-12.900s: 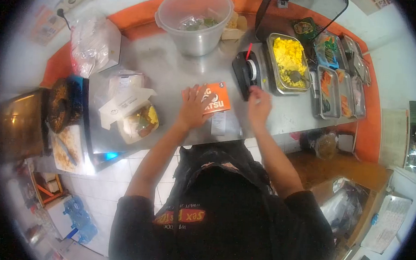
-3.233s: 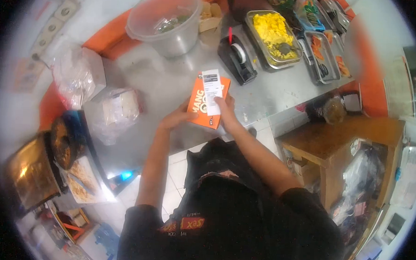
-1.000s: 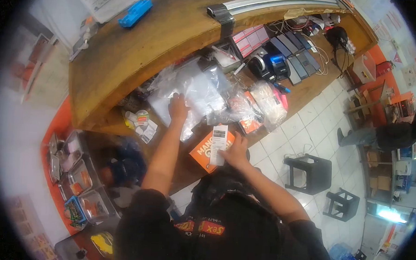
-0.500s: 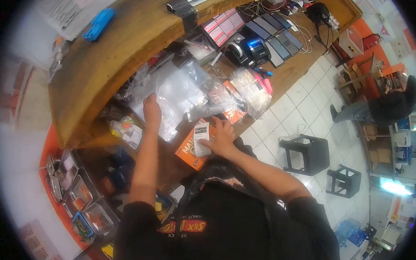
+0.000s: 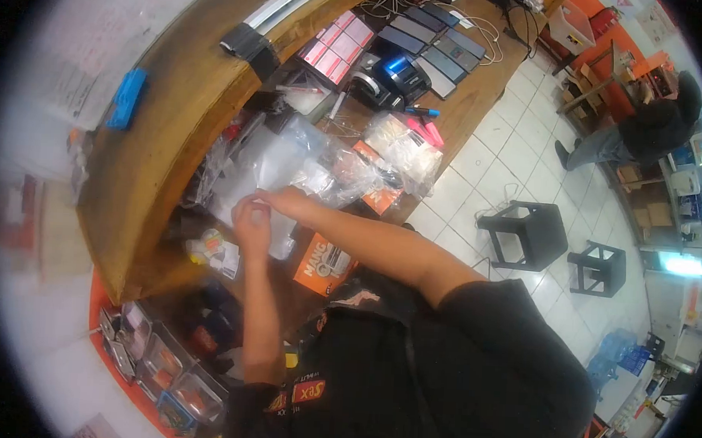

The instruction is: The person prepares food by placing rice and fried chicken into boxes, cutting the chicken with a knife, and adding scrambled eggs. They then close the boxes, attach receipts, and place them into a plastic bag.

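Observation:
My left hand (image 5: 251,221) and my right hand (image 5: 286,203) meet over the clear plastic bags (image 5: 271,159) on the wooden counter. The fingertips of both are pinched together; whatever is between them is too small to make out. Below my right forearm lies an orange box (image 5: 323,265) with white lettering. More clear wrapping (image 5: 344,165) covers an orange package to the right of the bags.
Several phones (image 5: 440,58), pink-and-white boxes (image 5: 339,46) and a black-and-blue device (image 5: 400,74) sit on the far counter. A black stool (image 5: 530,235) is on the tiled floor; a person (image 5: 644,134) stands beyond. A raised wooden ledge (image 5: 168,94) curves along the left.
My right hand has left the orange box and moved left to meet my left hand. The white printed slip no longer shows on the box. The view has shifted.

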Action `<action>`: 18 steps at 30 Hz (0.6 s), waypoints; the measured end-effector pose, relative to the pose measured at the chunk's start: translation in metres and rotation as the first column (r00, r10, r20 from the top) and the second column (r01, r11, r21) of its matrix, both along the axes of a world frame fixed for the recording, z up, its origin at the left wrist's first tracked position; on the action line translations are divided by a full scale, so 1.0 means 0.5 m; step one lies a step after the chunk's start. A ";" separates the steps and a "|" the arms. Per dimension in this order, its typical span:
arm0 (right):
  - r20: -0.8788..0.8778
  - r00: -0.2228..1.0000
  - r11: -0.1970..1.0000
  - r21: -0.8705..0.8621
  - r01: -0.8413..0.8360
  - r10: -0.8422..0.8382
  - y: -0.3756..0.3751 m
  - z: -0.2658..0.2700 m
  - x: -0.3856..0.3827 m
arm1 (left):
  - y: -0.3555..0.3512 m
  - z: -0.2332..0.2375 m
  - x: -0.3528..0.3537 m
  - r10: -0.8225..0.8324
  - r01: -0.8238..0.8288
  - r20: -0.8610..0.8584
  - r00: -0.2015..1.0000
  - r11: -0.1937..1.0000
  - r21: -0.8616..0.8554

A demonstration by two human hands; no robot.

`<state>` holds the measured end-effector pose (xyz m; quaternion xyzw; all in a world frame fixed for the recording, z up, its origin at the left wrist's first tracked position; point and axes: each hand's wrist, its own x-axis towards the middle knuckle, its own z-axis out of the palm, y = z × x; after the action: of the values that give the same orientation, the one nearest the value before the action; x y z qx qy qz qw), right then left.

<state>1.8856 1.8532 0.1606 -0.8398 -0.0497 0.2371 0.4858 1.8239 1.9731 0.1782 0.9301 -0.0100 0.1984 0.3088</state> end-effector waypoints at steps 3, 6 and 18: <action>0.094 0.990 0.956 0.283 0.077 -0.107 0.015 -0.065 0.016 | 0.025 -0.051 0.003 -0.156 0.114 -0.142 0.977 0.958 -0.263; 0.221 0.974 0.955 0.297 -0.012 -0.057 -0.013 -0.019 -0.003 | 0.061 -0.140 0.027 -0.168 -0.146 -0.385 0.907 0.733 -0.664; 0.142 0.972 0.788 0.568 -0.237 0.190 -0.167 0.227 -0.017 | -0.036 0.040 0.014 -0.105 -0.115 -0.234 0.967 0.638 -0.761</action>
<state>1.8773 1.7700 0.2744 -0.6489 -0.2329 0.2312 0.6865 1.8308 1.9552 0.1982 0.7274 0.1181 0.0626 0.6730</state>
